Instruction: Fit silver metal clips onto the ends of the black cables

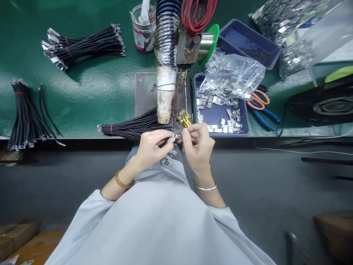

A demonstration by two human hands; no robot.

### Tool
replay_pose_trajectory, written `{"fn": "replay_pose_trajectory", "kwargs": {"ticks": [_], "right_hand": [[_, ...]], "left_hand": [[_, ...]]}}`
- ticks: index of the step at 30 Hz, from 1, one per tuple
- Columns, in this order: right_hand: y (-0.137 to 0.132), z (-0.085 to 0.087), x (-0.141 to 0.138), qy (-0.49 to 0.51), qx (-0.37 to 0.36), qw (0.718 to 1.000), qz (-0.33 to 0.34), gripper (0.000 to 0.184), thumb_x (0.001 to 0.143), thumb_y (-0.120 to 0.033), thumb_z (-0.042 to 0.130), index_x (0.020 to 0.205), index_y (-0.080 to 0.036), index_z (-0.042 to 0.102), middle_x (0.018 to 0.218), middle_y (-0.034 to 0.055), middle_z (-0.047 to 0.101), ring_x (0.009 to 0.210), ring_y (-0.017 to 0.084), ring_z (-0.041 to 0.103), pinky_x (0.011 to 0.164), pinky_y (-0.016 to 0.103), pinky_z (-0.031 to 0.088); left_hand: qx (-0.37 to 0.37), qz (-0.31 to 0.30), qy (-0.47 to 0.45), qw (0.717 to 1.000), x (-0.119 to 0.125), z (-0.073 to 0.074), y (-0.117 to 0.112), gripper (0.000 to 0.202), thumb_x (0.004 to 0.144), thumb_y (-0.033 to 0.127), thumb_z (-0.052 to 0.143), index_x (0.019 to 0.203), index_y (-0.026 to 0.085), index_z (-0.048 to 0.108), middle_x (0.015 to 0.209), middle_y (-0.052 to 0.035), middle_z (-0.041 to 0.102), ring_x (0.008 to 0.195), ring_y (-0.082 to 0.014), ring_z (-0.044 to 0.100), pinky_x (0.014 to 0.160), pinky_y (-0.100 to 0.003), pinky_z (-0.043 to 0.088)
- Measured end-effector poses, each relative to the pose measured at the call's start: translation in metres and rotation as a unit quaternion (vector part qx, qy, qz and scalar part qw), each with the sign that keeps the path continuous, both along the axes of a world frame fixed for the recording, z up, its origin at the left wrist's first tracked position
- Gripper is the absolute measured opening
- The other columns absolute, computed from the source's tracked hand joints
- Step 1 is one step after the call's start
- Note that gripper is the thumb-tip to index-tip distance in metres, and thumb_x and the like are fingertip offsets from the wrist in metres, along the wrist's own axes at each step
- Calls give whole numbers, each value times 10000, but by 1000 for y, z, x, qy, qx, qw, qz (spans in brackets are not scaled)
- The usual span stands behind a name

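My left hand (153,147) is closed in a pinch at the table's front edge, its fingertips on a small silver USB connector (177,136). Close against it from the other side, my right hand (199,145) pinches with thumb and forefinger; what lies between those fingers is too small to make out. Just above both hands is the tip of a soldering fixture (180,95). Beside my left hand lies a bundle of black cables (132,125) tied with a red band. Several loose metal connectors (165,161) rest on my lap.
Right of the fixture stands a blue tray (245,125) of USB connectors, with pliers (264,117) beside it. A ducted hose (165,81) hangs behind my hands. A solder spool (206,44), more cable bundles (88,44) and a black fan (322,103) are on the table.
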State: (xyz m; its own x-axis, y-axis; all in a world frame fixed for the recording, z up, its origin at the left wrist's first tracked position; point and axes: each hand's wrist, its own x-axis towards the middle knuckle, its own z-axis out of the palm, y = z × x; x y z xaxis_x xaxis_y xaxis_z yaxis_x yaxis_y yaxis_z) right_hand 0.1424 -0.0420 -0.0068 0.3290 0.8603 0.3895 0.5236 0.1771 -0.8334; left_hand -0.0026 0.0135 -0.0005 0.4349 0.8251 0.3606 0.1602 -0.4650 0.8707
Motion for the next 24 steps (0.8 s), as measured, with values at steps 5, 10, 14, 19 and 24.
{"fn": "replay_pose_trajectory", "kwargs": {"ticks": [5, 10, 14, 19, 24], "right_hand": [[4, 1, 3, -8, -5, 998, 55, 129, 993, -234, 552, 873, -240, 504, 684, -69, 575, 547, 83, 590, 510, 185, 498], [1, -4, 4, -168, 115, 979, 12, 115, 985, -188, 594, 879, -231, 610, 782, -11, 704, 657, 119, 689, 603, 224, 551], [-6, -5, 7, -22, 141, 985, -95, 63, 1001, -292, 611, 987, -243, 648, 654, -70, 657, 432, 89, 590, 458, 208, 497], [-14, -5, 7, -35, 144, 982, -113, 23, 968, -251, 661, 988, -243, 654, 731, -46, 737, 554, 135, 719, 531, 244, 591], [-8, -7, 4, -196, 140, 970, -34, 146, 905, -114, 704, 935, -255, 682, 994, 23, 819, 903, 188, 803, 808, 311, 655]], "left_hand": [[-2, -44, -11, 999, -8, -1, 8, 153, 845, 162, 629, 749, 153, 747, 563, 25, 546, 495, -75, 414, 465, -200, 314], [-87, -29, -15, 996, -6, -2, 8, 190, 846, 215, 652, 713, 147, 770, 542, 27, 513, 492, -74, 386, 478, -218, 292], [-116, 9, -25, 993, -1, -6, 4, 186, 840, 215, 648, 752, 141, 794, 596, -5, 603, 507, -82, 427, 497, -227, 318], [-137, 1, -39, 990, -3, -6, 7, 187, 852, 269, 673, 760, 145, 779, 663, -17, 635, 539, -88, 482, 483, -216, 328], [-118, -3, -29, 993, -4, -4, 9, 181, 849, 267, 679, 731, 159, 763, 611, 16, 546, 519, -81, 418, 493, -228, 314]]}}
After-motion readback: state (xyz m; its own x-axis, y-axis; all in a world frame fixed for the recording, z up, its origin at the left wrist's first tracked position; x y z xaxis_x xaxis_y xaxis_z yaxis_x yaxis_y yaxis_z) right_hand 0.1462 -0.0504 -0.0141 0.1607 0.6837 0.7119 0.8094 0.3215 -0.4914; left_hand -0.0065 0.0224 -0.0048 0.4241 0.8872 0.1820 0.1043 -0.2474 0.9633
